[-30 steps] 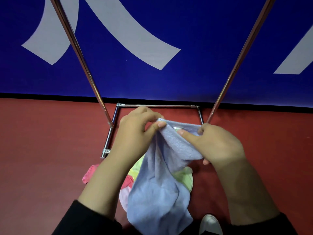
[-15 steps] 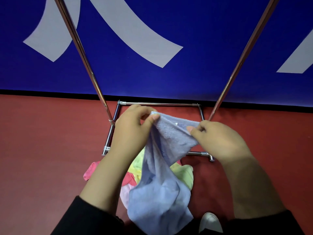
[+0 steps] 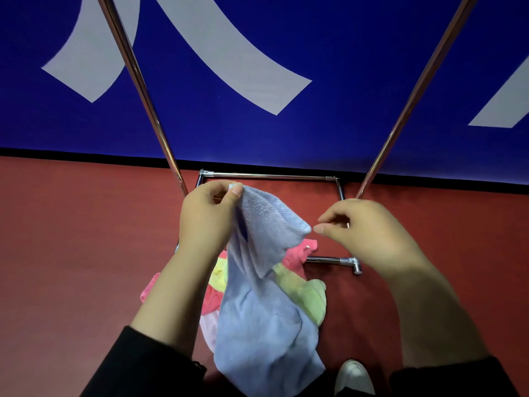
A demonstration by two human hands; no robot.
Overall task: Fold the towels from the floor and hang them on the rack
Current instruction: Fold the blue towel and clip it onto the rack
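One blue towel (image 3: 266, 305) hangs limp above the floor pile (image 3: 303, 293), pinched at a corner by the left hand (image 3: 206, 222); right hand (image 3: 363, 233), fingers curled, holds nothing. Soft, light: take the opposite corner.

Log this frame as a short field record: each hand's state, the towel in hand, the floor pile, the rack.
left hand: pinches the top corner of the blue towel
right hand: fingers curled beside the towel's edge; contact unclear
blue towel: hangs unfolded from the left hand, above the pile
floor pile: pink towel and yellow-green towel heaped on the red floor
rack: chrome base on the floor, two uprights rising out of frame; no towel on the visible parts
other: white shoe at the bottom edge
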